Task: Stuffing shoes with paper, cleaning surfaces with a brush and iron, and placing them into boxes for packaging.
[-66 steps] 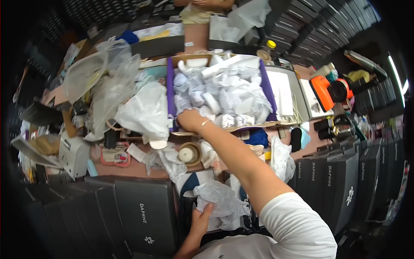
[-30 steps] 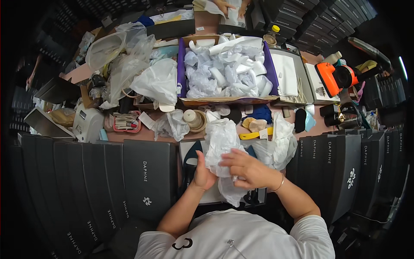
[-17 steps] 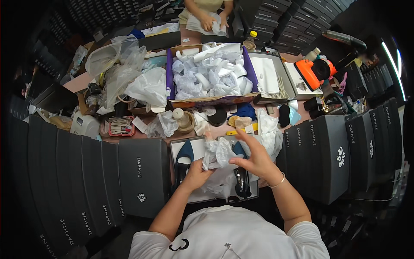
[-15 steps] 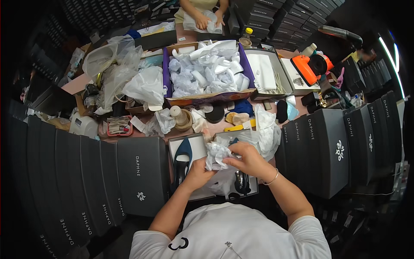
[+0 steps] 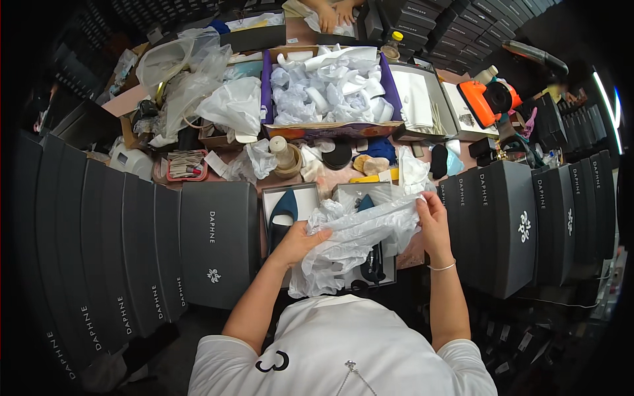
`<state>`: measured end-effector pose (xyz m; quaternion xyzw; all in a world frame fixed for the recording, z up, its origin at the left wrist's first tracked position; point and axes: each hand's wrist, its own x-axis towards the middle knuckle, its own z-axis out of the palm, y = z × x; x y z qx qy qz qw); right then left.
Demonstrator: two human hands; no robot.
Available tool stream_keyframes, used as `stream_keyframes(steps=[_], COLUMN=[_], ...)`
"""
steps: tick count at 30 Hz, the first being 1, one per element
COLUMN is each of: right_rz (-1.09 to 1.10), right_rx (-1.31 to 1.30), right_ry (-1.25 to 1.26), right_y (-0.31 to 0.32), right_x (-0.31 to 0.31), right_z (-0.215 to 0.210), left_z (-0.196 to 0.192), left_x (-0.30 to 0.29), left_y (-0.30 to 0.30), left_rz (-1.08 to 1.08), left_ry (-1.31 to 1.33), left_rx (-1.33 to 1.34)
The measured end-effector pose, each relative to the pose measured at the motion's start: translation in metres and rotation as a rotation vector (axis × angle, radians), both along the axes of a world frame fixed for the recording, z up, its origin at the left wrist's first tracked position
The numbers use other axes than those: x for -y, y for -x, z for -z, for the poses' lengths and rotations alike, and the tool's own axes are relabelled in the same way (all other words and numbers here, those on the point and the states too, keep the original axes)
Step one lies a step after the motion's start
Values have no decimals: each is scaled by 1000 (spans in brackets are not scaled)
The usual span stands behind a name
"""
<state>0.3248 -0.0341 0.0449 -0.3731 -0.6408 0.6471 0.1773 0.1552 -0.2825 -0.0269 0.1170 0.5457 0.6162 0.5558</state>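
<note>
Between my two hands stretches a crinkled sheet of white tissue paper (image 5: 353, 237). My left hand (image 5: 298, 244) pinches its left side, thumb on top. At its upper right corner, my right hand (image 5: 432, 214) grips the edge between thumb and fingers. Beneath and beside the paper is an open shoe box (image 5: 309, 194). A dark blue pointed shoe (image 5: 282, 214) lies in the box's left part, close to my left hand. The other shoe (image 5: 374, 265) is to the right, partly covered by the paper, with its dark heel part showing.
Grey shoe boxes stand in rows at left (image 5: 219, 244) and right (image 5: 505, 228). Beyond sits a purple-sided carton (image 5: 265, 89) of crumpled white paper. An orange tape dispenser (image 5: 477, 105) is at the back right. Another person's hands (image 5: 333, 14) work at the far edge.
The crumpled paper wad has been opened into a wide sheet. My right hand has moved right and up, drawing the paper out, while my left hand stays near the left shoe.
</note>
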Motion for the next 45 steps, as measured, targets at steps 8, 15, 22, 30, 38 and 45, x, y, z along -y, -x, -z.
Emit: stream_keyframes(steps=[8,15,22,30,38,45], right_rz=[-811,-322,27,-922,-1262,-1073], right_rx=[353,122,339,217,534,390], right_ry=[-1152,-663,-649,-1036,-845,-907], right_y=[25,32,-12,32,-7,-18], right_x=[52,59,-44,26,72,77], right_z=[-21,19,43,-10,68,75], left_z=[-9,-6,22,35,14,-59], left_x=[-3,4,16,10,17,-7], left_y=[11,-9,7,31,47,46], left_rz=[136,-25,8,200,105,312], left_ry=[59,-54,36,102,132,282], left_rx=[2,-188,-58,-159,-297,-1171])
